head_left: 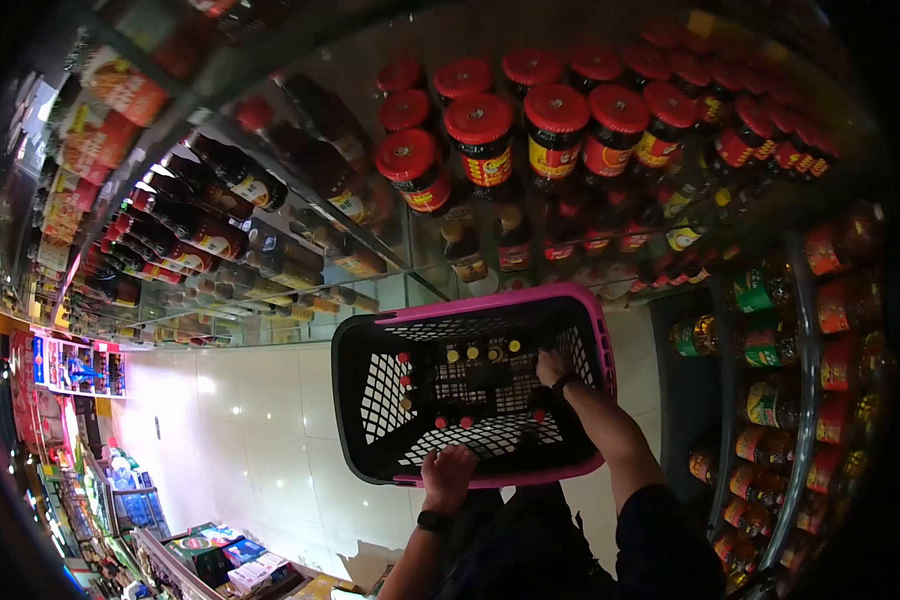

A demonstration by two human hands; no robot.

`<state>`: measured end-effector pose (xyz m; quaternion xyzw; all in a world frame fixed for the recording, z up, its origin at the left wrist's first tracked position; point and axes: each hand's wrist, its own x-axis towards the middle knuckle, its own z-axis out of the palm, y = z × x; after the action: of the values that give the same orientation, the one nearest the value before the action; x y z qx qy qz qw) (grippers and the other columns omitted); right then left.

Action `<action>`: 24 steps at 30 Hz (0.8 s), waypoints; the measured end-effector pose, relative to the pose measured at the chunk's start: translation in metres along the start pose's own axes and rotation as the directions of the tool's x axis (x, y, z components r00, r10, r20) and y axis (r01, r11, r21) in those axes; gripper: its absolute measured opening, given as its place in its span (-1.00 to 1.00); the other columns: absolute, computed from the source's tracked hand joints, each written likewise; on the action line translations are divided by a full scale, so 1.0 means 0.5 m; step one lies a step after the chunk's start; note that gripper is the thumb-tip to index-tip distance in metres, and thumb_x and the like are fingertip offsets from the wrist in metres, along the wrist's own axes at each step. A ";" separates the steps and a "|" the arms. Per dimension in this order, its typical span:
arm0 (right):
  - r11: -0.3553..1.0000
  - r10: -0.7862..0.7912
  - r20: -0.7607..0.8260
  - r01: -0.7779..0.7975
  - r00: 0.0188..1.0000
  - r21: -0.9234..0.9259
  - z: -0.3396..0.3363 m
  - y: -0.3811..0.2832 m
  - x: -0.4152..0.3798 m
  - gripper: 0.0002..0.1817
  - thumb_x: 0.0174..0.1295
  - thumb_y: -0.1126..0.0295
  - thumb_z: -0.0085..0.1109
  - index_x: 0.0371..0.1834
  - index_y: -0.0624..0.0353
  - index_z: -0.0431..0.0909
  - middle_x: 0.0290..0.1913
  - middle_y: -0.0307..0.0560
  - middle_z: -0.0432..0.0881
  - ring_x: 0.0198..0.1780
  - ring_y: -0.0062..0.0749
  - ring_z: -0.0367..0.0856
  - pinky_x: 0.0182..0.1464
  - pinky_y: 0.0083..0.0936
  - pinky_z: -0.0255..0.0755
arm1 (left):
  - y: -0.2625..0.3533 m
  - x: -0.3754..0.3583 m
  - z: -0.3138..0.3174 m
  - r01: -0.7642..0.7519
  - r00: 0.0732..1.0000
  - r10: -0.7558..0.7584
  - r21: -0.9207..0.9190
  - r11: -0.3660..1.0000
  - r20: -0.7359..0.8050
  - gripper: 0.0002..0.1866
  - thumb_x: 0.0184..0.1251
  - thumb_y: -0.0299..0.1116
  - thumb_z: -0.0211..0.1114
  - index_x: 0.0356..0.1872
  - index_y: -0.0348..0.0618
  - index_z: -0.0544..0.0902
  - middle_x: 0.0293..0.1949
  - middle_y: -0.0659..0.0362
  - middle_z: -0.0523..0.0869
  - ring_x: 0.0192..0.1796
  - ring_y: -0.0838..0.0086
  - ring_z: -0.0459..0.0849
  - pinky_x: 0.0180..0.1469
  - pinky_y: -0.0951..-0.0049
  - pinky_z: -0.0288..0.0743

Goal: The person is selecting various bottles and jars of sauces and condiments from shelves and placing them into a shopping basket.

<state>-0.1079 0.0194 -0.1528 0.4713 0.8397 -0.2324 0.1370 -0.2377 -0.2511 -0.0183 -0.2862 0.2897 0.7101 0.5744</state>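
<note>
A black shopping basket with a pink rim is in front of me, and dark bottles with yellow and red caps stand inside it, several along the far side. My left hand is at the basket's near edge, its fingers bent over the rim. Inside the basket, towards its right end, is my right hand, with its fingers closed. What those fingers hold, if anything, is too dark and small to make out. Several red-capped bottles stand along the basket's near side.
Glass shelves beyond the basket carry red-lidded jars and dark sauce bottles. On the right, a rack holds rows of oil bottles. Pale floor tiles extend left, towards a stand of boxes.
</note>
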 end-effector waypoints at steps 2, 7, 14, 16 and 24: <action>0.980 -0.182 0.092 0.189 0.979 -0.065 0.012 0.008 -0.028 -0.79 0.09 0.37 -0.03 -0.33 0.32 0.39 -0.34 0.15 0.52 -0.32 -0.07 0.52 -0.32 -0.20 0.39 | 0.001 -0.001 0.009 0.017 1.000 -0.017 -0.011 1.000 0.016 -0.65 0.21 -0.09 -0.11 -0.47 -0.17 0.46 -0.26 0.12 0.51 -0.16 0.30 0.43 0.07 0.30 0.24; 0.952 -0.214 -0.095 0.229 0.972 0.204 -0.129 -0.064 -0.179 -0.82 0.09 0.37 0.04 -0.44 0.30 0.37 -0.48 0.05 0.51 -0.42 -0.18 0.51 -0.39 -0.33 0.36 | 0.012 0.006 0.014 0.044 0.998 -0.045 -0.041 0.998 -0.041 -0.70 0.17 -0.17 -0.06 -0.50 -0.21 0.44 -0.26 0.09 0.52 -0.15 0.32 0.46 0.03 0.34 0.29; 0.448 -0.407 -0.207 0.392 0.890 0.803 -0.296 -0.125 -0.326 -0.87 0.12 0.39 0.03 -0.34 0.21 0.45 -0.51 -0.27 0.46 -0.47 -0.66 0.42 -0.46 -0.67 0.28 | 0.078 0.072 -0.100 0.055 0.984 -0.078 0.145 0.988 0.158 -0.73 0.16 -0.13 -0.17 -0.40 -0.09 0.40 -0.31 0.15 0.52 -0.15 0.34 0.46 -0.12 0.34 0.29; 0.362 -0.349 -0.080 0.213 0.934 0.907 -0.365 -0.152 -0.393 -0.87 0.13 0.39 0.00 -0.33 0.20 0.46 -0.52 -0.29 0.42 -0.50 -0.69 0.35 -0.49 -0.71 0.21 | 0.086 0.087 -0.104 -0.039 0.979 -0.028 0.319 0.947 0.203 -0.62 0.15 -0.07 -0.17 -0.22 -0.15 0.38 -0.20 0.08 0.51 -0.08 0.26 0.45 -0.02 0.15 0.28; -0.337 -0.393 -0.124 -0.017 0.911 0.941 -0.232 -0.126 -0.402 -0.81 0.12 0.29 0.00 -0.33 0.15 0.51 -0.53 -0.26 0.41 -0.57 -0.65 0.31 -0.56 -0.70 0.14 | 0.057 -0.107 0.110 0.029 0.981 -0.094 0.352 0.935 0.171 -0.59 0.15 -0.02 -0.05 -0.13 -0.07 0.47 -0.26 0.16 0.59 -0.23 0.30 0.55 -0.23 0.28 0.40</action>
<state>-0.0590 -0.0948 0.0532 0.2041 0.3466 -0.8858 -0.2316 -0.2605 -0.2502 0.0604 -0.1219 0.3471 0.6527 0.6624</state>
